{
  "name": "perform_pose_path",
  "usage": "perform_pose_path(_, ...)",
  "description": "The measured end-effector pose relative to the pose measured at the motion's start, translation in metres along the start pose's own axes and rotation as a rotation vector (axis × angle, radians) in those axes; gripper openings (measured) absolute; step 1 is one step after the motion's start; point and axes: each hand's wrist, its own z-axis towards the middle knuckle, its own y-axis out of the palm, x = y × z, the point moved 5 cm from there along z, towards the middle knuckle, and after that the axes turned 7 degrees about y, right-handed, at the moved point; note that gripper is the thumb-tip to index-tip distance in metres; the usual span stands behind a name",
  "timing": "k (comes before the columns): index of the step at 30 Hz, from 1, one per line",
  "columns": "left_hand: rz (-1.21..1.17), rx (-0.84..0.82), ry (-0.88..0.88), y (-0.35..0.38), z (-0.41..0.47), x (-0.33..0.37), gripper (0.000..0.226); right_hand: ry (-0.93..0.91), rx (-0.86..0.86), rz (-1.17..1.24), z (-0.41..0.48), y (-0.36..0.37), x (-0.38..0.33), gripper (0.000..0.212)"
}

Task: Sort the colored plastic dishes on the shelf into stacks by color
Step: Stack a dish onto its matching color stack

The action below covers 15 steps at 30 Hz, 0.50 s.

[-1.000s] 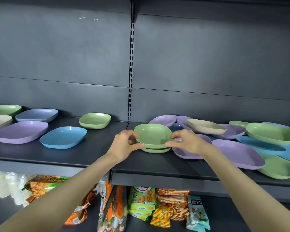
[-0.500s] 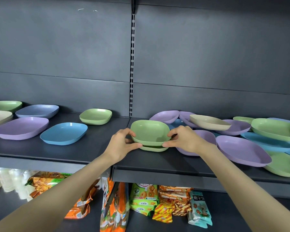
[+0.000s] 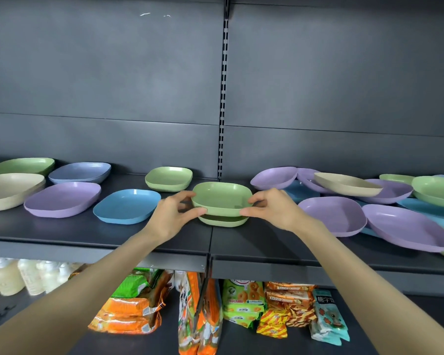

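Dark grey shelf [image 3: 62,237], slotted back panel [image 3: 113,85] behind. Small green dish [image 3: 222,198] at front centre of shelf, directly over second green dish [image 3: 223,222] lying on shelf; whether they touch, cannot tell. Left hand [image 3: 169,216] pinches its left rim, fingers curled round edge; right hand [image 3: 274,211] pinches right rim likewise. Third green dish [image 3: 168,178] just behind, to left. Blue dish [image 3: 127,206] and purple dish [image 3: 62,198] further left. Mixed pile [image 3: 385,193] of purple, blue, green, beige dishes at right. Snack packets [image 3: 241,301] below.

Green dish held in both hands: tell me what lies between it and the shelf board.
Head view: a second green dish sits on the shelf directly under the held green dish, a dark gap between them.
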Motion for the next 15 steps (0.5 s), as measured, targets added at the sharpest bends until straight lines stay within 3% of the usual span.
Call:
perform_pose_path(9, 0.051, -0.051, 0.071, -0.007, -0.001, -0.007, 0.051, 0.009, 0.040, -0.067, -0.012, 0.007, -0.006, 0.053)
perform_pose_path(15, 0.053, -0.073, 0.075, -0.007, 0.003, -0.004, 0.045, 0.006, 0.043, -0.114, -0.016, 0.005, -0.007, 0.044)
